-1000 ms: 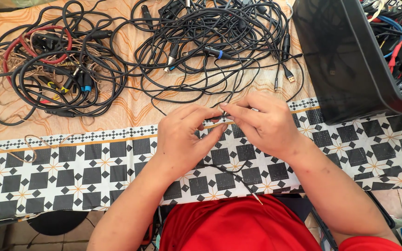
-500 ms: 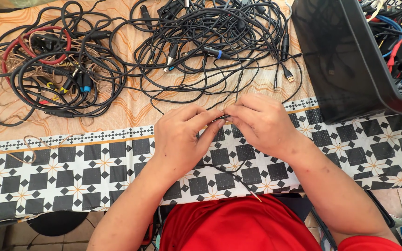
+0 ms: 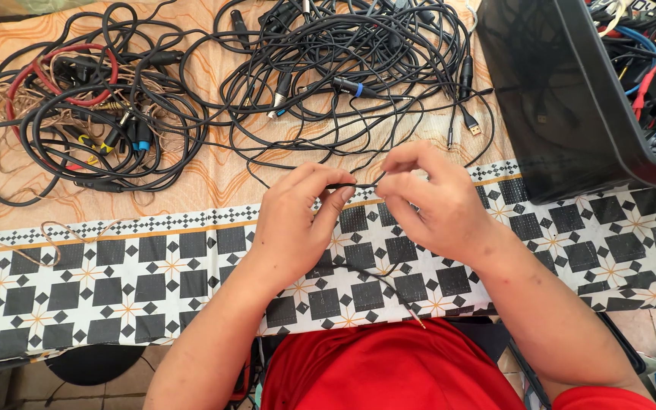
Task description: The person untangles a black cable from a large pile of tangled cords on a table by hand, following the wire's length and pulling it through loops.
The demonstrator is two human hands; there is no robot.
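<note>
Thin black cable (image 3: 364, 185) pinched taut between left hand (image 3: 298, 220) and right hand (image 3: 427, 205); cable tangle (image 3: 343, 68) lies at twelve o'clock.

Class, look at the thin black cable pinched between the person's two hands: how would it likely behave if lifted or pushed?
The thin black cable is probably floppy: past the left hand it droops in a loose curve toward its plug end. It looks light, since fingertips of the right hand hold it. It may snag, running up toward the tangled cable pile.

Bright even daylight, soft shadows, sharp focus throughout
</note>
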